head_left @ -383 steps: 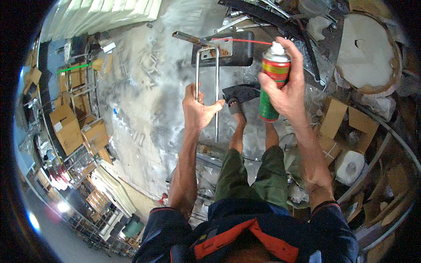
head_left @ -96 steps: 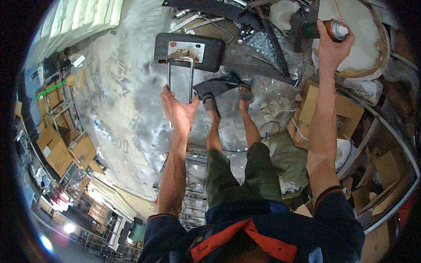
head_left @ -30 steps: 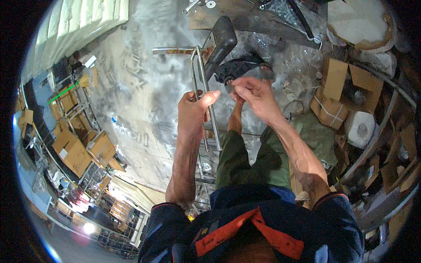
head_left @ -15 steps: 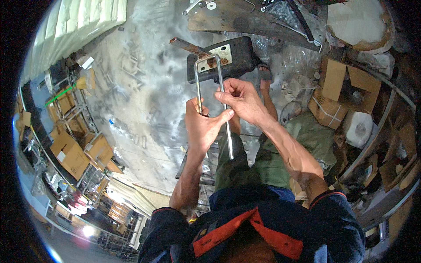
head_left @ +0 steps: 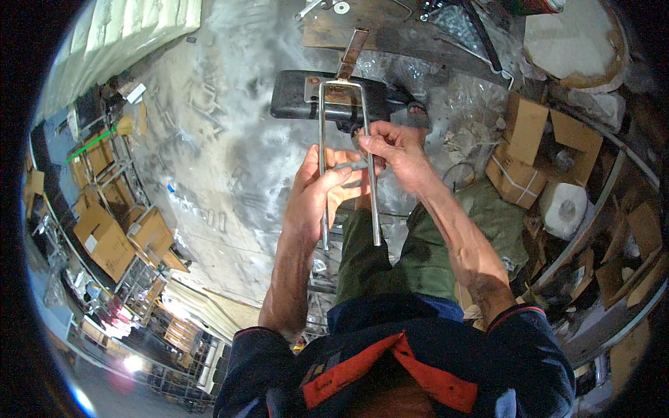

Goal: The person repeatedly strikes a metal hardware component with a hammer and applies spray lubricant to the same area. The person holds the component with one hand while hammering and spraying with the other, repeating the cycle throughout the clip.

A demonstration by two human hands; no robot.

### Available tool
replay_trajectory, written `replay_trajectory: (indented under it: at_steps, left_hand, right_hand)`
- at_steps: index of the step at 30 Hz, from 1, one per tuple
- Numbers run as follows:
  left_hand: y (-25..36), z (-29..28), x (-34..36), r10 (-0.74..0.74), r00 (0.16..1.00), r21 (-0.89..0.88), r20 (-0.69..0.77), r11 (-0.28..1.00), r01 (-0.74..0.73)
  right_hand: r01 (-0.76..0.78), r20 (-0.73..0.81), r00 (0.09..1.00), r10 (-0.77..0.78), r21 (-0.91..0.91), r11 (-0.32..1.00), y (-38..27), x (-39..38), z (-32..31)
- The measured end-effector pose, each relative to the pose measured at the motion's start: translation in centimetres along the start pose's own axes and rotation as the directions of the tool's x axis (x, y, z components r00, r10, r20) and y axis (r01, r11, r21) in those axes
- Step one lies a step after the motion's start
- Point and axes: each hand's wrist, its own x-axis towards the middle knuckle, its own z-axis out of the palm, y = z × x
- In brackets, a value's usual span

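A U-shaped metal rod frame points its two long legs toward me. A rusty flat bar sticks out from its bend. Behind the bend is a long black pad with a stained metal plate on it; whether frame and plate are joined I cannot tell. My left hand is round the left leg, thumb in front and fingers behind, reaching toward the right leg. A small grey strip shows at its fingers, its kind unclear. My right hand pinches the right leg nearer the bend.
A wooden board with a wrench and a washer lies at the far side. Opened cardboard boxes stand to the right beside a white roll. More boxes sit by racks on the left.
The rod frame has turned, its rusty bar swinging from left to straight away from me. The black pad has levelled and shifted left. My left fingers now stretch across behind the legs.
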Motion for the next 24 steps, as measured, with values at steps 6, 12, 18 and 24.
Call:
replay_trajectory:
  at_steps: [6,12,18,24]
  left_hand:
    - [-2.0,-0.7,-0.2,-0.030,0.990,-0.225,0.141,0.972,0.062]
    - [-3.7,-2.2,1.5,-0.017,0.950,-0.331,0.312,0.935,0.126]
    - [-3.0,-0.7,0.5,0.063,0.943,-0.167,0.327,0.986,-0.008]
    - [-2.7,1.1,0.9,0.066,0.956,-0.033,0.287,0.998,-0.059]
  right_hand:
    - [0.046,0.080,0.996,-0.035,-0.145,0.988,-0.7,0.1,-1.2]
    - [0.085,0.138,0.988,-0.062,-0.171,0.981,-1.9,-0.1,-1.1]
    - [0.019,0.119,0.993,-0.002,-0.144,0.989,-2.0,-1.3,-1.4]
    - [0.183,0.095,0.983,-0.158,-0.401,0.898,-2.9,-1.6,-2.4]
